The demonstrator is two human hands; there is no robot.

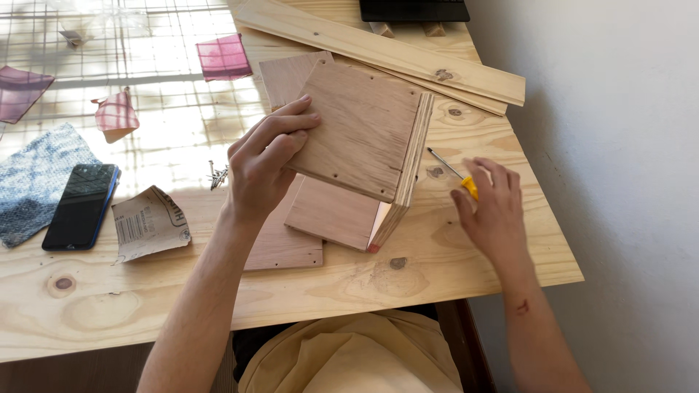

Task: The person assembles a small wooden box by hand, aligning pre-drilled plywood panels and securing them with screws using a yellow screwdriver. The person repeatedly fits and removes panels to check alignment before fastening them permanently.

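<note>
My left hand [266, 164] rests on the plywood box [364, 145], fingers [291, 120] spread flat across the left edge of its top panel; the box stands tilted on a loose board [284, 244] in the middle of the worktop [218, 291]. My right hand [491, 207] lies just right of the box, fingers curled around the yellow handle of a screwdriver [466, 182], its blade pointing up-left. A torn piece of sandpaper [149, 222], brown with a printed barcode on its back, lies left of my wrist beside a dark phone [80, 204].
</note>
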